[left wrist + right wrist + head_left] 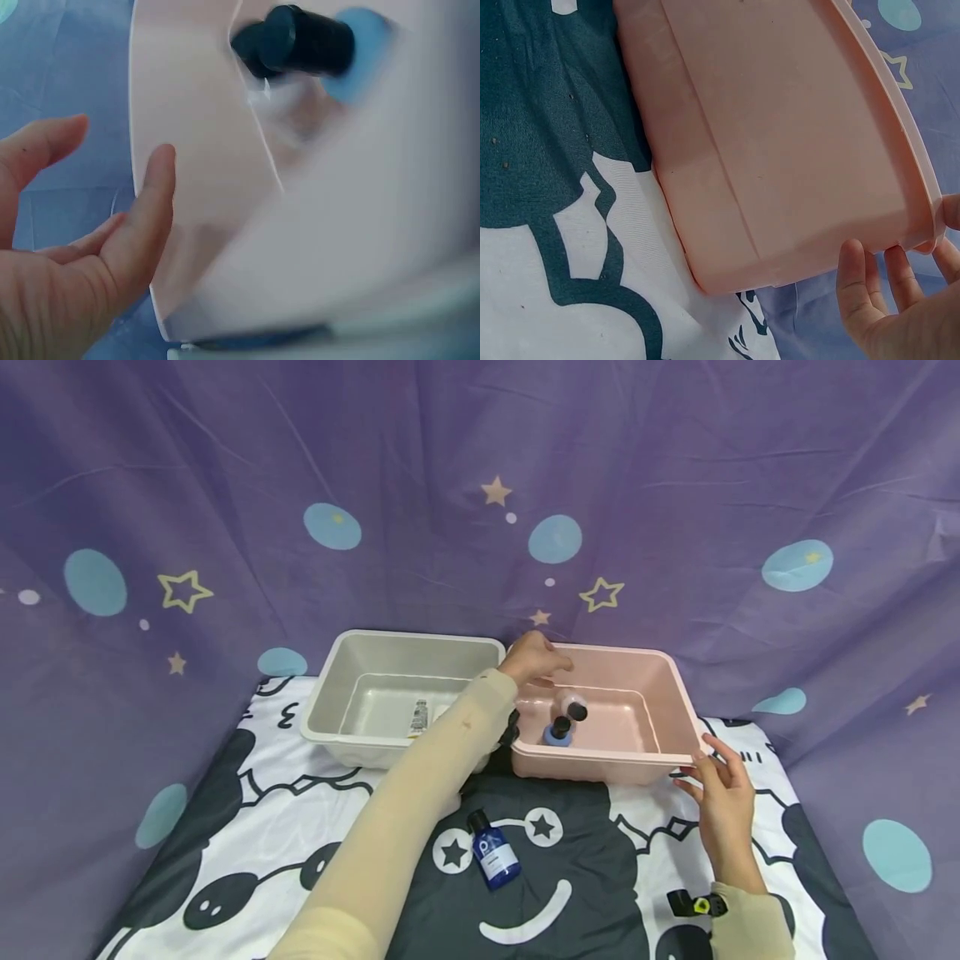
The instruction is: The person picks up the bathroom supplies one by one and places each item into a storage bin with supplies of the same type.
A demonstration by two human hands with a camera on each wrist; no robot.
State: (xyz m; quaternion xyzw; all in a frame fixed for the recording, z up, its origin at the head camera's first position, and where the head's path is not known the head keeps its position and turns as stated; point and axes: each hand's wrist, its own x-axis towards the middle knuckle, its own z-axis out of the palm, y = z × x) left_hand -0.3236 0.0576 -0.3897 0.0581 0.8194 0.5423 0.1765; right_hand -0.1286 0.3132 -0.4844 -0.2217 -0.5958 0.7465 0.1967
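The pink plastic bin (622, 681) stands on the right. My left hand (534, 658) reaches across to its back left corner, close over the rim. In the left wrist view the thumb and fingers of that hand are spread with nothing between them. At the front right corner, my right hand (726, 814) holds the bin's rim, thumb at the top edge and fingers (853, 281) under it. Inside the bin lie a light blue bottle (557, 739) with a black cap and a clear bottle (564, 699), also black-capped.
A pale grey bin (390, 652) stands beside the pink one, with a small labelled tube (419, 717) inside; my left sleeve (420, 793) crosses its front. On the patterned cloth (292, 793) lies a dark blue bottle (493, 857). A purple curtain (420, 527) hangs behind.
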